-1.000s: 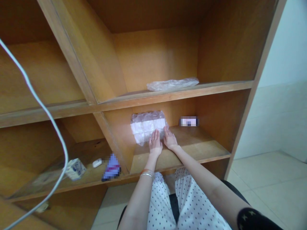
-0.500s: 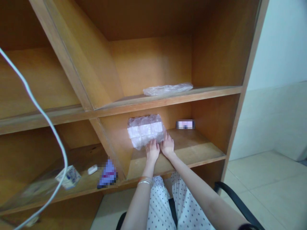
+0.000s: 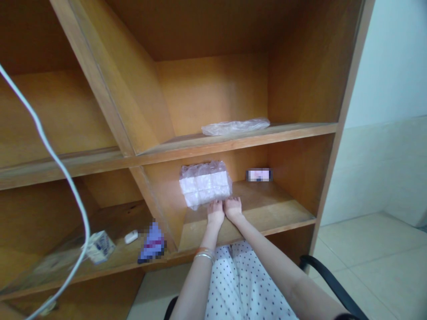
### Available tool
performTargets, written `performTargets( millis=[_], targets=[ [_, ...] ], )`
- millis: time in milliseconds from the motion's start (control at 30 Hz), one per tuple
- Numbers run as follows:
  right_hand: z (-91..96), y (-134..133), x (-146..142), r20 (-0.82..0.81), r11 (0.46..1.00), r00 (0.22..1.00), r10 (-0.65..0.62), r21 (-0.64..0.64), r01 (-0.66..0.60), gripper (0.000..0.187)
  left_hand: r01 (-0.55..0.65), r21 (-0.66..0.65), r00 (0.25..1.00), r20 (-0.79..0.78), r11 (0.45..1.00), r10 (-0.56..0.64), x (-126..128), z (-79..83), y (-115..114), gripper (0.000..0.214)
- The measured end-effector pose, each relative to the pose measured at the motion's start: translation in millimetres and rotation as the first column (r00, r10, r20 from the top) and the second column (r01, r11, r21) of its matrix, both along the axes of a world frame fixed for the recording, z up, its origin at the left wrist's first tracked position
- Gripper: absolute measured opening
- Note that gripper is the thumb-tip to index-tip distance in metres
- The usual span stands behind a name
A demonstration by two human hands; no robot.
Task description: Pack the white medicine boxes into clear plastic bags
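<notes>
A bundle of white boxes in bubble wrap (image 3: 206, 184) sits tilted in the lower right compartment, against its left side. My left hand (image 3: 215, 212) is at the bundle's near edge, its fingers curled in and nothing visible in them. Right beside it, my right hand (image 3: 233, 209) rests by the bundle's lower right corner, fingers bent down and together. The fingertips of both hands are hidden, and I cannot tell how firmly either one touches the wrap.
Clear plastic wrap (image 3: 236, 127) lies on the shelf above. A blurred pinkish item (image 3: 259, 174) stands farther back. The left compartment holds a small box (image 3: 99, 247), a white object (image 3: 131, 237) and a purple packet (image 3: 152, 243). A white cable (image 3: 63, 164) hangs in front; a black armrest (image 3: 330, 280) is at right.
My right hand has drawn back from the bundle's right side, its fingers now curled. The left hand has slid slightly down along the near edge. The bundle has barely moved.
</notes>
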State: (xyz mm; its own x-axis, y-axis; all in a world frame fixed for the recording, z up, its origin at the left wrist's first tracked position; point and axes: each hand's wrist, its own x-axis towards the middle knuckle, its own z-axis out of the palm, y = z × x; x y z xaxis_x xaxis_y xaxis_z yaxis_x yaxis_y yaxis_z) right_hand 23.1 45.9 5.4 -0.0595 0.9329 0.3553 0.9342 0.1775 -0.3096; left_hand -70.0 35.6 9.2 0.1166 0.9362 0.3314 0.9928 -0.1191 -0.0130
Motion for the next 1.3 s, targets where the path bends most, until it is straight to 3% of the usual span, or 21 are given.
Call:
performTargets(
  millis=[267,1300],
  targets=[
    [2.1,0.8,0.8,0.041,0.995,0.995,0.093,-0.045,-0.091,0.031,0.009,0.013,1.0,0.012,1.0,-0.009,3.3,-1.9,-1.1,0.039],
    [-4.0,7.1,0.9,-0.029,0.986,0.986,0.164,-0.033,-0.165,0.031,0.011,0.029,1.0,-0.009,1.0,-0.011,2.4,-5.7,3.5,0.035]
  ],
)
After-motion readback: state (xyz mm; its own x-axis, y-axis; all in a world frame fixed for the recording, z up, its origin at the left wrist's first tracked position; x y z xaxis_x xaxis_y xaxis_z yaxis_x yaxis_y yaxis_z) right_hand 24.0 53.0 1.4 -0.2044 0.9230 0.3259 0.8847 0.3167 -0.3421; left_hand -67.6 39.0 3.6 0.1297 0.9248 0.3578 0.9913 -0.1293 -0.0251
